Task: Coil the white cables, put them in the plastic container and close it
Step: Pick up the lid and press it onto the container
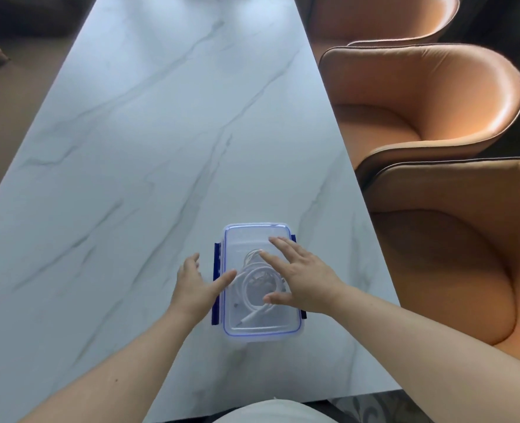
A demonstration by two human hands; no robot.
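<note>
With the right hand [301,276] spread flat on the clear blue-rimmed plastic container [261,326] and the left hand [196,285] open beside its dark blue left clip [216,264], uneven pressure could pinch the coiled white cables [260,288] under the lid

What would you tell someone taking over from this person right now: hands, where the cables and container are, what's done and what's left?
Left hand: open, beside the container's left side, thumb reaching onto the lid edge near the blue left latch.
Right hand: open, flat on the lid, pressing it down.
White cables: coiled, inside the plastic container, seen through the clear lid.
Container sits on the marble table, near its right edge.
Done: coiling, loading, lid placed.
Left: the left latch seems to stick outward, so probably snap the side latches down; the right latch is mostly hidden.
</note>
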